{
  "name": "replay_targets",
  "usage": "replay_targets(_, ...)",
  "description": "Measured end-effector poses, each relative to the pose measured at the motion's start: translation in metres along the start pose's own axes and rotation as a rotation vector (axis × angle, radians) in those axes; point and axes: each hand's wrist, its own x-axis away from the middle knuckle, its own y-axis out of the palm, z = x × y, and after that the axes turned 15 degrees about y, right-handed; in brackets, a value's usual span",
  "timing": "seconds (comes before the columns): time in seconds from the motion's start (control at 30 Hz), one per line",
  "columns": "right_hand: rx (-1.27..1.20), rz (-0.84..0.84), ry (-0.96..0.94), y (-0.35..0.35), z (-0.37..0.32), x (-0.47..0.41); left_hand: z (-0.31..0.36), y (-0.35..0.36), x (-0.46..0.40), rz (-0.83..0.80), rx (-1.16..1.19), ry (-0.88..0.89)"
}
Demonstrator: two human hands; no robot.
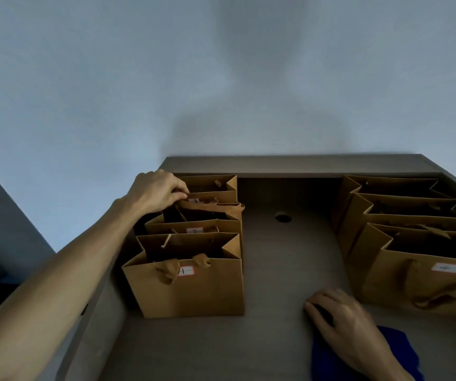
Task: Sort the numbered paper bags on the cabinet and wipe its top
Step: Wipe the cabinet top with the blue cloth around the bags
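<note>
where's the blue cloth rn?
Head view, bottom right: the blue cloth lies on the cabinet top under the right hand, in front of the brown paper bag labelled 4.

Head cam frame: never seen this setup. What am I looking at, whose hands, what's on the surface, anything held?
There is no robot here. A person wears one wide-angle camera on the head, looking forward and down, so both arms are their own. The surface is a cabinet top with a raised back edge against a wall. On the left stands a row of three brown paper bags: bag 1 nearest, bag 2 behind it, bag 3 at the back. On the right stands another row, with bag 4 in front; the labels behind it are hidden. The left hand grips the rim of bag 3. The right hand lies on a blue cloth.
</note>
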Motion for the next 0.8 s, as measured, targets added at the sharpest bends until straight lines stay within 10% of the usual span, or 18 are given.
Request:
replay_targets(0.3, 0.008, 0.024, 0.012, 0.0, -0.007, 0.001, 0.022, -0.005, -0.023, 0.023, -0.018, 0.11)
replay_targets(0.8, -0.045, 0.178, -0.1, -0.014, 0.014, 0.052, 0.268, -0.003, -0.089, 0.268, 0.407, 0.803)
